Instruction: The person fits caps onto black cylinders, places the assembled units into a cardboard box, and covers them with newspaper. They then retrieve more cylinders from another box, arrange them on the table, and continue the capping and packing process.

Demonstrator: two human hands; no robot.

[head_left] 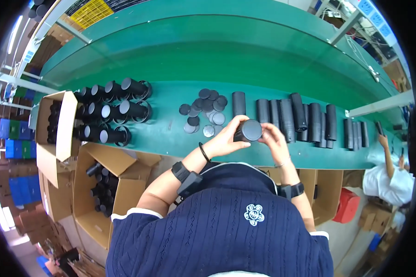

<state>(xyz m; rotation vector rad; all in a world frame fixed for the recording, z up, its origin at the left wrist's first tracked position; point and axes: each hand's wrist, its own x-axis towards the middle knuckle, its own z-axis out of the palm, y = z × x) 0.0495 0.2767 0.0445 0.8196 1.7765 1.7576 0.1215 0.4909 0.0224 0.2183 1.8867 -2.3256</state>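
Over the green bench, my left hand [223, 142] is wrapped round a short black cylinder [251, 130], its flat round end facing up. My right hand [276, 144] pinches the rim of that cylinder from the right. The cylinder's underside is hidden. Just beyond and to the left lie several loose black and grey discs [204, 93], some overlapping. A black tube [239, 102] lies directly behind my hands. To the right of it, several more black tubes [286, 121] lie in a row.
At the left, several black cylinders with wide flared ends [133, 108] stand or lie on the green bench [166, 138]. Open cartons [69, 121] with black parts sit beside and below it. A red container [346, 206] is low at right. Another person [389, 183] works at the far right.
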